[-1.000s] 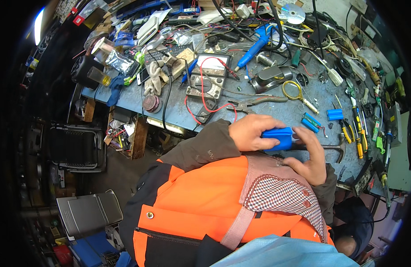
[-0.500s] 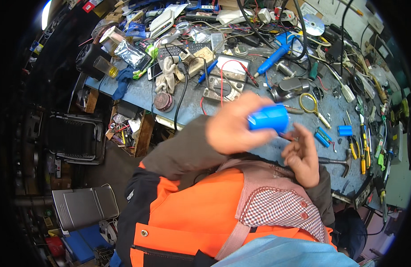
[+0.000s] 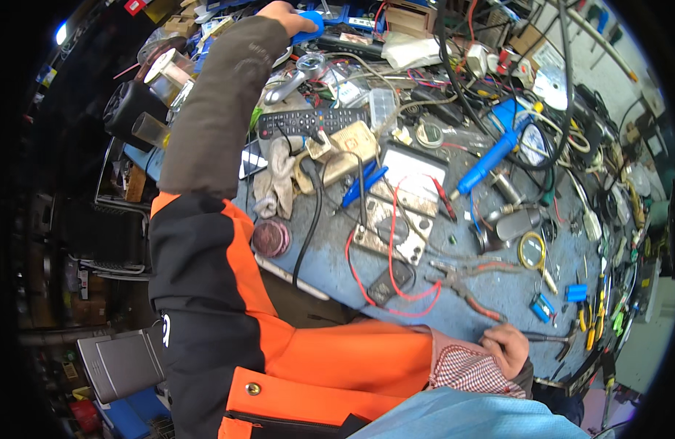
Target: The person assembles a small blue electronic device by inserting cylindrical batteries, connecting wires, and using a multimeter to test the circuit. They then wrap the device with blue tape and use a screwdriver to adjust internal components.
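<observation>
Head view: got a left hand (image 3: 280, 14) clamped on a smooth, rounded blue block (image 3: 309, 26) (half hidden, tbh) toward the back of a scuffed blue bench (image 3: 330, 249). Plus a loosely curled right hand (image 3: 507, 350), can't tell if gripping anything. Blocked at left by a brown fabric sleeve (image 3: 214, 110), near a long black plastic remote (image 3: 308, 123).
</observation>
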The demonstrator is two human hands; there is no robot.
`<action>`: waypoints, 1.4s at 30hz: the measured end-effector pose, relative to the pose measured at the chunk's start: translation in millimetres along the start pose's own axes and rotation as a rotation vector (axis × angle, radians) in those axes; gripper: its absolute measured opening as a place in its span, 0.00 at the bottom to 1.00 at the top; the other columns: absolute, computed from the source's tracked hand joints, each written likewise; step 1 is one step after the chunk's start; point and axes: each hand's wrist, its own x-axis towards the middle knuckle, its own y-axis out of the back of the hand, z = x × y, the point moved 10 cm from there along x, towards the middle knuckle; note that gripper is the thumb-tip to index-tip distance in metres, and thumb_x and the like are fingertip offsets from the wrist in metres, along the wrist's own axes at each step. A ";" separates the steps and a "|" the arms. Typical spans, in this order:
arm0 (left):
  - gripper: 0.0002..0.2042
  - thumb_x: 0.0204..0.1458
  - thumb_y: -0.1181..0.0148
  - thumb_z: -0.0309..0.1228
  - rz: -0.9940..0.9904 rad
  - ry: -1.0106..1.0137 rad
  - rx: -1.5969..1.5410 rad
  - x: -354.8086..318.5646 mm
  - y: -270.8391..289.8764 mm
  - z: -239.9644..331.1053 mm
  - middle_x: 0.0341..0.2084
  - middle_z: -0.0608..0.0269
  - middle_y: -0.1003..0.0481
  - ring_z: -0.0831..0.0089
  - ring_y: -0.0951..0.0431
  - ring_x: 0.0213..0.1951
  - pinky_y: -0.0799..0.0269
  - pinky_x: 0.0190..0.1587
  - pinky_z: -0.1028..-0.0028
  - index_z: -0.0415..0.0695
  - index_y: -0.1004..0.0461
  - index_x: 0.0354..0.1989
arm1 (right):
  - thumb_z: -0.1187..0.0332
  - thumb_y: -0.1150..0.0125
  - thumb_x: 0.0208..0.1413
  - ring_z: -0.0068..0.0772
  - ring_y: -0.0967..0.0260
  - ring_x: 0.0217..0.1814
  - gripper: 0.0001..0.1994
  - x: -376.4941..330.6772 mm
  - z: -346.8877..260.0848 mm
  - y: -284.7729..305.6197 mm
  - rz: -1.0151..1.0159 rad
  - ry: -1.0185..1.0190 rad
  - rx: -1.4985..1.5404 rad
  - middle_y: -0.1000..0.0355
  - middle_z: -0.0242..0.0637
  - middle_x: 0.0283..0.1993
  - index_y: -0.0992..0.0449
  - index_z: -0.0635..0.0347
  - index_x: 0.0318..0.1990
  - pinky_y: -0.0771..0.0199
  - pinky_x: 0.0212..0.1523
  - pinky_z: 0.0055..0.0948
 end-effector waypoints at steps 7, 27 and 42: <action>0.20 0.55 0.30 0.47 0.067 0.058 0.091 40.2 -32.0 36.0 0.41 0.44 0.15 0.50 0.15 0.44 0.20 0.51 0.58 0.40 0.14 0.43 | 0.82 0.32 0.54 0.44 0.20 0.35 0.08 4.3 8.7 -14.4 -0.032 -0.193 0.047 0.20 0.49 0.37 0.19 0.68 0.42 0.21 0.38 0.35; 0.19 0.57 0.34 0.45 -0.142 -0.370 0.376 181.3 -253.5 87.2 0.49 0.52 0.15 0.51 0.16 0.52 0.20 0.56 0.57 0.51 0.16 0.53 | 0.79 0.30 0.53 0.45 0.22 0.32 0.08 15.5 9.3 -24.9 0.033 -0.228 -0.037 0.21 0.48 0.34 0.19 0.67 0.41 0.23 0.35 0.35; 0.18 0.61 0.47 0.40 0.022 -0.336 0.286 171.0 -199.0 49.9 0.52 0.44 0.18 0.45 0.19 0.56 0.25 0.61 0.52 0.51 0.16 0.53 | 0.79 0.30 0.53 0.45 0.21 0.32 0.08 20.7 3.4 -24.3 0.035 -0.210 -0.026 0.21 0.48 0.33 0.19 0.68 0.41 0.23 0.34 0.34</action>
